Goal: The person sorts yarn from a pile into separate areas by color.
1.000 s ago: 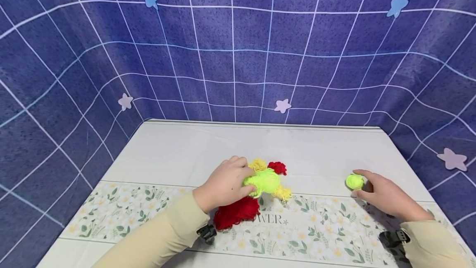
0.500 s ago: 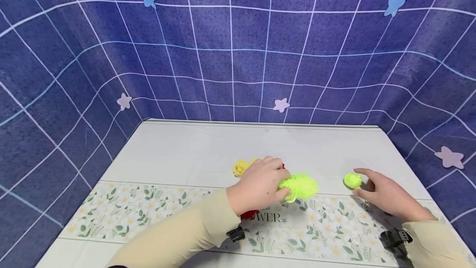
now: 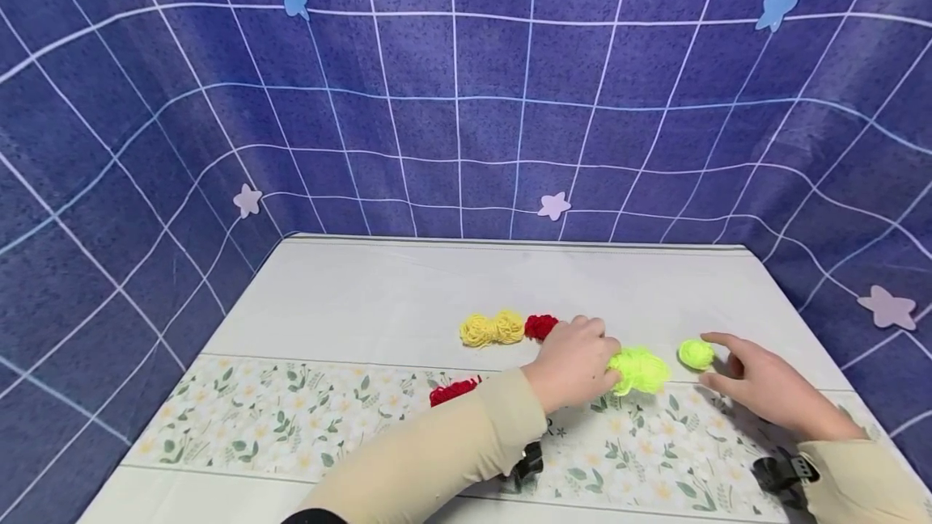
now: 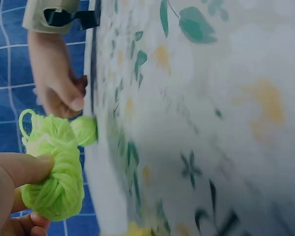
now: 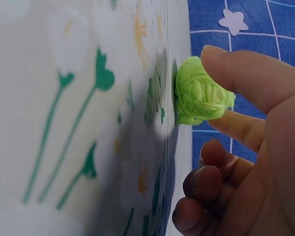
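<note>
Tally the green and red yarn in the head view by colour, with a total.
Green: 2, the held bundle in the left hand and the round bundle by the right hand
Red: 2 in sight, the far clump and the near clump partly behind the left sleeve
Total: 4

We see an oblong, loosely wound lime-green yarn bundle (image 3: 641,371) held up, between eight and nine o'clock from a small, round lime-green yarn ball (image 3: 696,354) at the head view's four o'clock.
</note>
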`<control>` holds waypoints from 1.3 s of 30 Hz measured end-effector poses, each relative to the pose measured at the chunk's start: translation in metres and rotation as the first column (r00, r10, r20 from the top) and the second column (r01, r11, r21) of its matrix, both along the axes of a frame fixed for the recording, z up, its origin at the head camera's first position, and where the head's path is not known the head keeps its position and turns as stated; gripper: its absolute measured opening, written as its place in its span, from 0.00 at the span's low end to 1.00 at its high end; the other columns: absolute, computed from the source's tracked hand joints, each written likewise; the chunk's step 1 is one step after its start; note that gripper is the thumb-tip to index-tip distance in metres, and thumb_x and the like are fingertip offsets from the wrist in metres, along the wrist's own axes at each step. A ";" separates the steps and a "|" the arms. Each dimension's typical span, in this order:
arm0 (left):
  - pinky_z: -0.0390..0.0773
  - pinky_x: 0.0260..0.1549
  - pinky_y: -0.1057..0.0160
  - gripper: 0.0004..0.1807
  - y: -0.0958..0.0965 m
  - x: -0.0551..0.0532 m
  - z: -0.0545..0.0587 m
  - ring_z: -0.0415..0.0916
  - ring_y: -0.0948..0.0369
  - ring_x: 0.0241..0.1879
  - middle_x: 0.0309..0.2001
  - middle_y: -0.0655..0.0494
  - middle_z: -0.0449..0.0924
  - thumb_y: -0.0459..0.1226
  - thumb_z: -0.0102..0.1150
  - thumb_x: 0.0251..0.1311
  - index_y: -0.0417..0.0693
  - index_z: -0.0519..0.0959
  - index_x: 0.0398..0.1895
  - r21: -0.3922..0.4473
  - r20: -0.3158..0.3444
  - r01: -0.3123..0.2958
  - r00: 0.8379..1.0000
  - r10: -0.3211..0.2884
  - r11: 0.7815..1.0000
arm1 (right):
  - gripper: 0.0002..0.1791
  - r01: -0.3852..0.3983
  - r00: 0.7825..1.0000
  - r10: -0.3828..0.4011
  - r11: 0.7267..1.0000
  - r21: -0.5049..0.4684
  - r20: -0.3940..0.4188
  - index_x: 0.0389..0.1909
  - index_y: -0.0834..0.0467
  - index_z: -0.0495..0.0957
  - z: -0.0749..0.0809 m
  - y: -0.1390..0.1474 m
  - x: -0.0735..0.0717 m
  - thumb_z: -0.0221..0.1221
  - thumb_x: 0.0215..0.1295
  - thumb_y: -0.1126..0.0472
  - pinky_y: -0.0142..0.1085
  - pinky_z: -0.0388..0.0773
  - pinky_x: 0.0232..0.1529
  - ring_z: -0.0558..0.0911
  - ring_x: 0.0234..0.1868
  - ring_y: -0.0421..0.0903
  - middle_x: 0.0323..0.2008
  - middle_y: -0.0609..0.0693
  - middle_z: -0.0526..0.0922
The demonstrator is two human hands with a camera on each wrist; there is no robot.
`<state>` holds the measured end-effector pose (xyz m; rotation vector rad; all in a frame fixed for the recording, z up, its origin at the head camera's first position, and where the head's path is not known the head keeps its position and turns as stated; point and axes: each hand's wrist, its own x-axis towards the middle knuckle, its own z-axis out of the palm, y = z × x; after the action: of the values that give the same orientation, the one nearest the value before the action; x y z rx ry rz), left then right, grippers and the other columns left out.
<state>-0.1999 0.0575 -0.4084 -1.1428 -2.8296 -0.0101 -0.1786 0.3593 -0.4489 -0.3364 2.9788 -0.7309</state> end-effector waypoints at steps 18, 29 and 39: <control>0.67 0.37 0.63 0.18 0.058 -0.022 -0.026 0.67 0.65 0.39 0.41 0.66 0.73 0.59 0.56 0.69 0.66 0.83 0.54 -0.026 0.048 -0.113 0.992 0.114 0.993 | 0.39 0.013 1.000 -0.013 1.000 -0.008 -0.026 0.70 0.64 0.67 -0.006 0.003 0.000 0.66 0.66 0.46 0.36 0.60 0.23 0.65 0.23 0.41 0.25 0.47 0.68; 0.68 0.39 0.62 0.25 0.043 -0.023 -0.020 0.65 0.64 0.41 0.42 0.65 0.71 0.63 0.53 0.67 0.65 0.79 0.59 -0.013 0.097 -0.114 0.989 0.114 0.993 | 0.38 0.003 0.998 -0.006 0.999 -0.048 -0.058 0.71 0.63 0.67 0.006 -0.005 0.000 0.65 0.68 0.46 0.36 0.61 0.23 0.64 0.23 0.41 0.25 0.47 0.66; 0.68 0.35 0.65 0.27 0.005 -0.016 0.003 0.64 0.64 0.40 0.47 0.65 0.73 0.60 0.55 0.68 0.63 0.76 0.66 0.021 0.116 -0.070 0.991 0.067 0.997 | 0.33 -0.085 0.989 0.076 0.994 -0.064 -0.125 0.69 0.59 0.70 0.029 -0.036 0.001 0.65 0.69 0.48 0.35 0.64 0.24 0.65 0.22 0.39 0.25 0.46 0.67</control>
<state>-0.2157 0.0623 -0.4051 -1.0731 -2.9593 -0.1095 -0.1776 0.3231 -0.4199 -0.5210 3.0365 -0.8358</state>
